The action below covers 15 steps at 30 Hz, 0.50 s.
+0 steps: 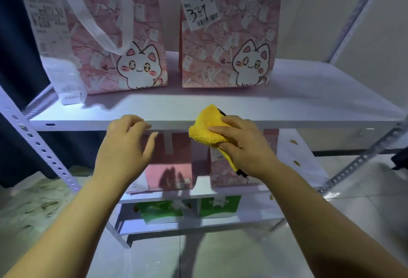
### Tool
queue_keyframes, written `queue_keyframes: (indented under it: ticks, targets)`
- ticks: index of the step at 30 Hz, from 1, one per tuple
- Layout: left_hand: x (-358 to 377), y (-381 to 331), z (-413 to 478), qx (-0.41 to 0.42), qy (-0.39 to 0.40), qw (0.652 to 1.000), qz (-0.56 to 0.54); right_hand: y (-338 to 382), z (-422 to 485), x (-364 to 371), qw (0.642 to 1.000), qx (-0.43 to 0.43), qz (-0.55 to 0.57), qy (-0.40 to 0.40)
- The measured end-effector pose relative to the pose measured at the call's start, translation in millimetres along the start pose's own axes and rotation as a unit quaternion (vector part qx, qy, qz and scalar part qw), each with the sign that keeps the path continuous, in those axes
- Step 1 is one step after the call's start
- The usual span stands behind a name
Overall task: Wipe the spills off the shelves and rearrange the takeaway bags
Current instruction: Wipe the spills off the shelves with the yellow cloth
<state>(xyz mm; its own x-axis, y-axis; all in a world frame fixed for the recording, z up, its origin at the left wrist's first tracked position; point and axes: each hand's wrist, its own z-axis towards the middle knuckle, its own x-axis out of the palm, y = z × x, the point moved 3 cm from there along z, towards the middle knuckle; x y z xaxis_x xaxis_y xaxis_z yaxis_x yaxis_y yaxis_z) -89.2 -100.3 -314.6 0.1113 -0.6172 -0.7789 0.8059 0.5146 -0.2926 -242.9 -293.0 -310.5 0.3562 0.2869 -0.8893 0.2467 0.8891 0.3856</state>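
So the right hand (242,143) gripped the yellow cloth (207,127) at the shelf (309,105) edge, ready to wipe I guess, left hand (125,143) loose and empty at its 9 o'clock, pink bags (229,34) at 12.

We can read one number for certain: a handwritten "34" in black marker on the white label (199,8) stuck to the right pink bag (229,61), with printed barcodes beside it whose digits we cannot make out. The long receipt (47,28) hanging at the left pink bag (110,34) carries printed lines too blurred for us to read. Beside the cat drawing (138,67) on both bags stands a small character with a tilde, possibly "喵~".
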Motion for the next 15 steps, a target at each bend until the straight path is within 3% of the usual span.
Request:
queue_keyframes:
  ticks: [5,15]
  targets:
    - [27,-59,-13,0.043,0.026,0.999,-0.008,-56,-51,-19,0.999,0.034,-0.008,0.0]
    - [140,-216,-64,0.054,0.161,0.984,-0.045,-207,-164,-34,0.982,0.124,-0.062,0.126]
